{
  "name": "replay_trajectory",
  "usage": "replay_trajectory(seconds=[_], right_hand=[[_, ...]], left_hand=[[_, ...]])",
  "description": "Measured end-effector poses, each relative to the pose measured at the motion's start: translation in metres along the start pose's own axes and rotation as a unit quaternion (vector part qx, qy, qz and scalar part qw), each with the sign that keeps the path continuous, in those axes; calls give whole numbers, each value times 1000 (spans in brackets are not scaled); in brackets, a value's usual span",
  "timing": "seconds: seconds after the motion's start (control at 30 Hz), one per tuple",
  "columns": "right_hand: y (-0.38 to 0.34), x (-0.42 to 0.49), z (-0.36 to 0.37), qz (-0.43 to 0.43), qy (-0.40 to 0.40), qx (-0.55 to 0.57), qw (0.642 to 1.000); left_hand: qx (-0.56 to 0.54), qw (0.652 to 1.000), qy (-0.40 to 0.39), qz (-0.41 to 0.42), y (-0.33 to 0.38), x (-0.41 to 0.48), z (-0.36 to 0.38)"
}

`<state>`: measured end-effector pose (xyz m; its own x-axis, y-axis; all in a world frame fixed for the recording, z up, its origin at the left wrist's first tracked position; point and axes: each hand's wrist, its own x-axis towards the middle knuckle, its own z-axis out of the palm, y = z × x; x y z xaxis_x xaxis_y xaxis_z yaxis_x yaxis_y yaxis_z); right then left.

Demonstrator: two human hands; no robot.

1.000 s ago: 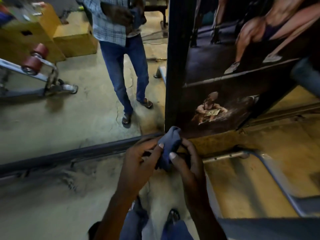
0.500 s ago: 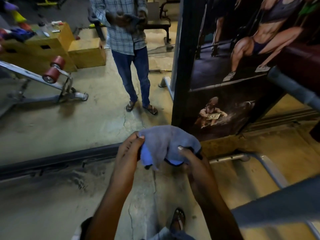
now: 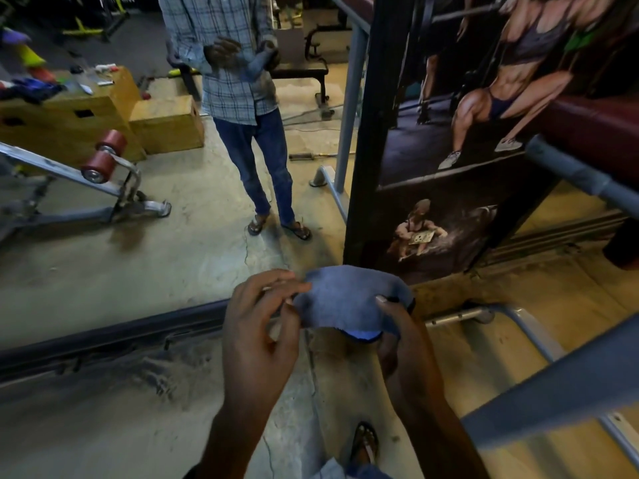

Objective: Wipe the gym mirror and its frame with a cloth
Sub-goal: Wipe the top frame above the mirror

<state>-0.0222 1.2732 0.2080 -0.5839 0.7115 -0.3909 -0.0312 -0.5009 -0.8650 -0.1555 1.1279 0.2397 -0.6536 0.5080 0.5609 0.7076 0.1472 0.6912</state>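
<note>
Now: blue cloth point(image 3: 345, 299) held low before mirror point(image 3: 138, 243), near its bottom frame rail point(image 3: 121, 335). Left hand point(image 3: 262, 333) pinches one edge; right hand point(image 3: 404, 344) curls fingers round other. Cloth seemingly still loose, so fold into flat pad before wiping.

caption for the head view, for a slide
Left hand and right hand hold a blue cloth before the mirror, near its dark bottom frame.

Bare forearms with no sleeves showing, left hand point(image 3: 257, 344) and right hand point(image 3: 406, 344) were ungloved, dark open sandal point(image 3: 363, 444) on one foot, blue denim point(image 3: 366, 474) below, mirrored figure point(image 3: 238, 84) wore checked shirt, jeans, sandals
</note>
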Motion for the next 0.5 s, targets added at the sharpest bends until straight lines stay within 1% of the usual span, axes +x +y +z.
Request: replay_trajectory(seconds=[0.03, 0.07, 0.13, 0.17, 0.23, 0.3, 0.37, 0.43, 0.5], right_hand=[[-3, -5, 3, 0, -7, 6, 1000], [-4, -5, 8, 7, -27, 31, 999], [-2, -6, 14, 18, -61, 102, 993], [-1, -5, 15, 20, -71, 123, 990], [0, -7, 20, 24, -73, 130, 989], [4, -5, 30, 13, -34, 99, 994], [9, -1, 36, -12, 14, 41, 999], [11, 2, 40, -44, 24, -35, 998], [10, 5, 41, -84, 28, -83, 993]], left_hand=[[-21, 999, -27, -23, 1, 0, 1], [-48, 995, -53, -65, 1, 0, 2], [-84, 981, -91, -148, 2, -1, 6], [-103, 974, -106, -174, 1, -2, 8], [-153, 958, -126, -207, -2, -3, 13], [-193, 945, -128, -232, -4, -2, 15], [-211, 941, -121, -237, -4, 0, 16], [-215, 943, -108, -229, -5, 2, 16], [-222, 945, -97, -219, -6, 4, 16]])
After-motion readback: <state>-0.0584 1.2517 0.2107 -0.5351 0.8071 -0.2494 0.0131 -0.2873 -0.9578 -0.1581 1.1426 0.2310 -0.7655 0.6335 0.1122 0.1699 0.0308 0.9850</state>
